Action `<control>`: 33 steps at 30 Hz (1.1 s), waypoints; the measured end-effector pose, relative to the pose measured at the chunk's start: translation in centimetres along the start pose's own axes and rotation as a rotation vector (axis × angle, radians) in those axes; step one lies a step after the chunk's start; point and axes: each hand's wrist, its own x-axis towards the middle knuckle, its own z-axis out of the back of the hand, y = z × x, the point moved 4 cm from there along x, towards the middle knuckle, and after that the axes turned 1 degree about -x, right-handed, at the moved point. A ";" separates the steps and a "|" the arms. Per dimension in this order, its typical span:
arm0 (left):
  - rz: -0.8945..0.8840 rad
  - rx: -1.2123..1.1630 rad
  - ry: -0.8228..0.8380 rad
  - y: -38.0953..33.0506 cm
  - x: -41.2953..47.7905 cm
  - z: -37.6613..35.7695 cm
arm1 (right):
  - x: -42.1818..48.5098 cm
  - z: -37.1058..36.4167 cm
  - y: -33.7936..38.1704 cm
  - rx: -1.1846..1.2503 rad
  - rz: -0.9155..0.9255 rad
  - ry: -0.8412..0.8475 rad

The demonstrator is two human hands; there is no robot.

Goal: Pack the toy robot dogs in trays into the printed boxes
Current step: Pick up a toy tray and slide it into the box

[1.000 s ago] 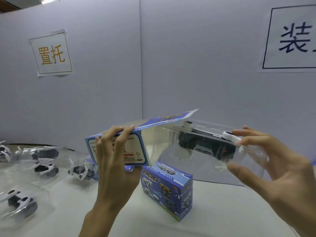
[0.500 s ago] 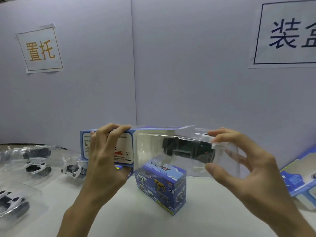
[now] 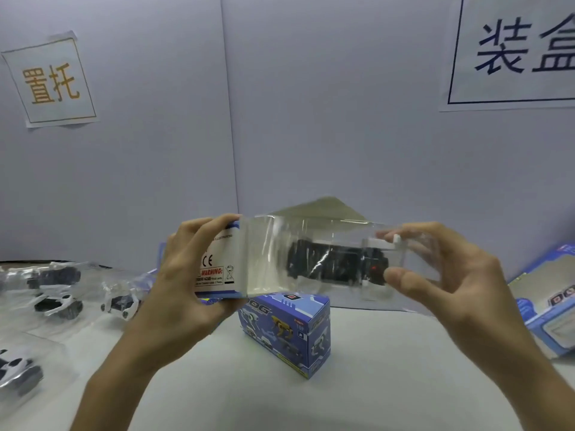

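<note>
My left hand (image 3: 183, 275) grips a blue and white printed box (image 3: 217, 265) held in the air, its open end facing right and its flap (image 3: 323, 208) raised. My right hand (image 3: 445, 275) pinches a clear plastic tray (image 3: 314, 259) with a black toy robot dog (image 3: 336, 264) inside. The tray's left end sits at the box's open mouth.
A closed printed box (image 3: 286, 334) stands on the white table (image 3: 389, 384) below my hands. Several toy dogs in clear trays (image 3: 59, 303) lie at the left. An open printed box (image 3: 550, 306) lies at the right edge. A grey partition with two paper signs stands behind.
The tray has moved left toward the box's open mouth, and the box has levelled out. The view has shifted right, bringing the open box at the right into sight.
</note>
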 end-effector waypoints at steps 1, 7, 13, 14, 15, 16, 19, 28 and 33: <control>0.014 -0.044 0.017 0.0 0.0 -0.1 | 0.0 -0.4 -0.1 0.004 -0.015 0.015; 0.071 -0.115 0.066 0.5 -0.1 1.1 | 0.2 1.3 0.5 -0.094 -0.078 0.035; 0.047 -0.052 0.172 -0.8 -0.1 -0.2 | 0.3 1.5 0.7 -0.259 -0.081 0.001; 0.047 -0.051 0.185 -1.0 -0.1 -0.3 | 0.3 1.6 0.7 -0.270 -0.092 0.004; 0.050 -0.053 0.196 -1.0 -0.1 -0.3 | 0.3 1.9 0.6 -0.277 -0.106 0.013; 0.055 -0.053 0.205 -1.1 -0.1 -0.2 | 0.4 2.1 0.5 -0.272 -0.127 0.023; 0.041 -0.029 0.217 -1.6 -0.1 -0.3 | 0.3 2.0 0.2 -0.247 -0.210 0.050; 0.150 -0.191 0.116 -1.9 0.1 -1.9 | -0.1 -1.2 0.4 -0.079 -0.138 0.156; 0.290 -0.458 -0.057 -1.4 0.6 -1.6 | 0.4 0.3 1.2 -0.036 0.005 -0.066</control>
